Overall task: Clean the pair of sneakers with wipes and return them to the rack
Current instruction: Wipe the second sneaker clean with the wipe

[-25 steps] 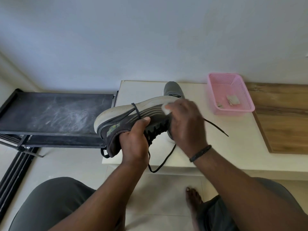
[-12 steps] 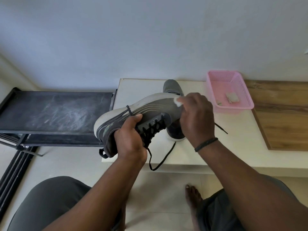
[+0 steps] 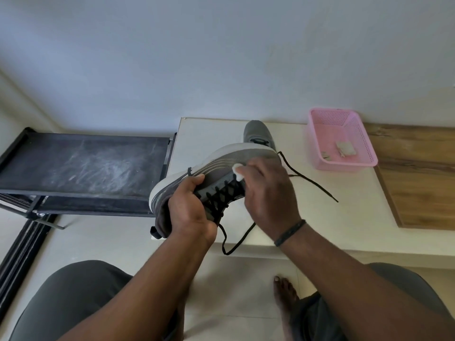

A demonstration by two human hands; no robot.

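The black shoe rack (image 3: 83,166) stands well to the left of the held shoe, its dark top shelf scuffed with pale marks; the white table (image 3: 327,217) lies beneath and beyond both hands, with a wooden board (image 3: 418,178) on its far right; the grey sneaker (image 3: 221,163) is lifted above the table's left front edge, tipped on its side with the pale sole turned away from the person and the heel toward the rack; the left hand (image 3: 189,207) grips it round the collar and laced throat, fingers curled over the upper and the thumb pressed near the sole edge; the right hand (image 3: 268,190) lies just right of that grip, fingers curled and pinching a white wipe (image 3: 238,170) against the sneaker's side by the pale stripes; a dark band circles the right wrist; the second sneaker (image 3: 256,134) rests on the table just behind the held one, mostly hidden by it; the pink basket (image 3: 342,166) sits on the table well to the right of the right hand, with small pale scraps in its bottom; black laces (image 3: 312,183) trail loose from the held sneaker, one across the table to the right, one hanging over the front edge below the hands.
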